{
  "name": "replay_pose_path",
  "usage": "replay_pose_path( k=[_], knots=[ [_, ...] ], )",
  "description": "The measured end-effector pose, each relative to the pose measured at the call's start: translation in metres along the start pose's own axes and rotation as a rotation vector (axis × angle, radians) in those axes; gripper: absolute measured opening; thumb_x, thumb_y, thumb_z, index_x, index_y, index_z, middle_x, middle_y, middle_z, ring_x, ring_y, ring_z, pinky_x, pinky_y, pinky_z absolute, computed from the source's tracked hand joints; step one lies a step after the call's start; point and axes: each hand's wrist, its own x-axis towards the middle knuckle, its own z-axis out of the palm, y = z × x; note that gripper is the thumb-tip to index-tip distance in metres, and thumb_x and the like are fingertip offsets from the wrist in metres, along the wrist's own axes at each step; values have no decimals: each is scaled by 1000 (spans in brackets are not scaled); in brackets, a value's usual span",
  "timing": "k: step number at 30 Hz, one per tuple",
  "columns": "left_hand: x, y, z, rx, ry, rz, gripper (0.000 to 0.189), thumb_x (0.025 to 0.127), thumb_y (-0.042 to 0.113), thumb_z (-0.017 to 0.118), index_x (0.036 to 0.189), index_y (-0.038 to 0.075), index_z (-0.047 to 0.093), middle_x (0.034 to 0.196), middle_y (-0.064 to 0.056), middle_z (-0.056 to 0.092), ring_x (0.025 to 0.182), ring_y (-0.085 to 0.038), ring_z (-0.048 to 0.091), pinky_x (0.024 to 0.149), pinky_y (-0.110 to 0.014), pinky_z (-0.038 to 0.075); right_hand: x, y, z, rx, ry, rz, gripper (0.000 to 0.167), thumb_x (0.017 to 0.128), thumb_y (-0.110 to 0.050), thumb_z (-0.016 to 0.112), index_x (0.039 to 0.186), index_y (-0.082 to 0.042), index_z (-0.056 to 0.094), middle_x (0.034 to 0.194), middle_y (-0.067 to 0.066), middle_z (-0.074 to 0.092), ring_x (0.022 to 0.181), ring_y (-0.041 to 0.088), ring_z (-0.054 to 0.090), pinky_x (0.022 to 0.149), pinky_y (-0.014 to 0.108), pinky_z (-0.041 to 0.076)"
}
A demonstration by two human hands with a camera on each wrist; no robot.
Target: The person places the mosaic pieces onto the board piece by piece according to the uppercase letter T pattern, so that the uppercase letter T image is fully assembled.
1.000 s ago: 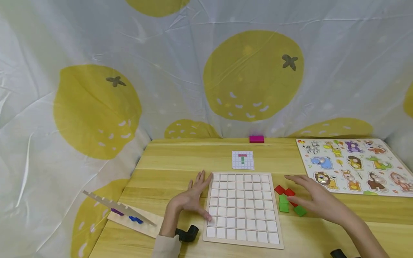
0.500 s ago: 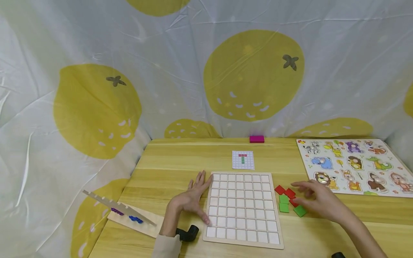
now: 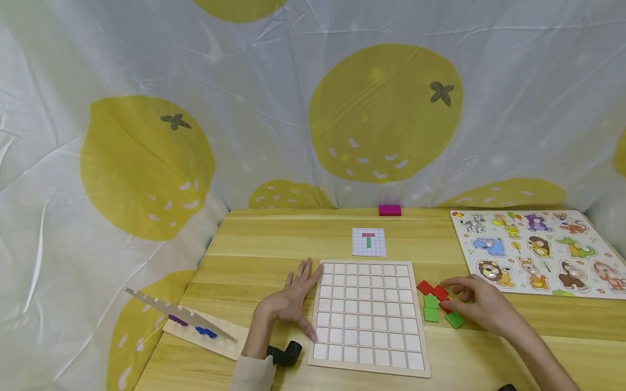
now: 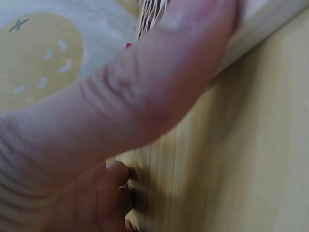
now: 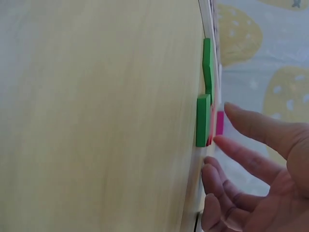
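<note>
A wooden grid board (image 3: 371,371) with rows of white square cells lies in the middle of the table. My left hand (image 3: 288,302) rests spread at its left edge, thumb and index fingertip at the frame; in the left wrist view the thumb (image 4: 145,92) overlaps the board's rim. Right of the board lie several small square tiles, among them a red tile (image 3: 424,287) and a green tile (image 3: 431,315). My right hand (image 3: 481,305) hovers beside them, index fingertip and thumb over the red ones. In the right wrist view, its thumb and index finger stand apart with nothing between them.
Behind the board lies a pattern card (image 3: 369,243) with a red and green T. An animal puzzle board (image 3: 552,252) lies at right, a wooden stand (image 3: 195,334) at left. A magenta block (image 3: 389,210) sits at the back edge before the lemon-print curtain (image 3: 274,108).
My right hand has drawn slightly right and its fingers have bent closer over the red tiles. The left thumb has slid a little toward the board's outer edge.
</note>
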Motion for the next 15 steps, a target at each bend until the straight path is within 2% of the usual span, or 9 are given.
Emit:
replay_pose_path(
  k=[9,15],
  knots=[
    [0,0,0,7,-2,-1,152,56,27,102,168,19,-1,169,-18,-27,159,-34,-24,128,-60,-13,8,-4,4,-45,-1,56,29,85,-19,84,110,-7,78,95,5,70,72,1,50,61,21,45],
    [0,1,0,5,-3,4,152,55,27,101,168,19,-1,169,-18,-27,159,-34,-24,129,-60,-13,13,-8,5,-53,-14,95,27,85,-17,84,108,-6,77,94,5,73,71,8,52,61,22,42]
  ],
)
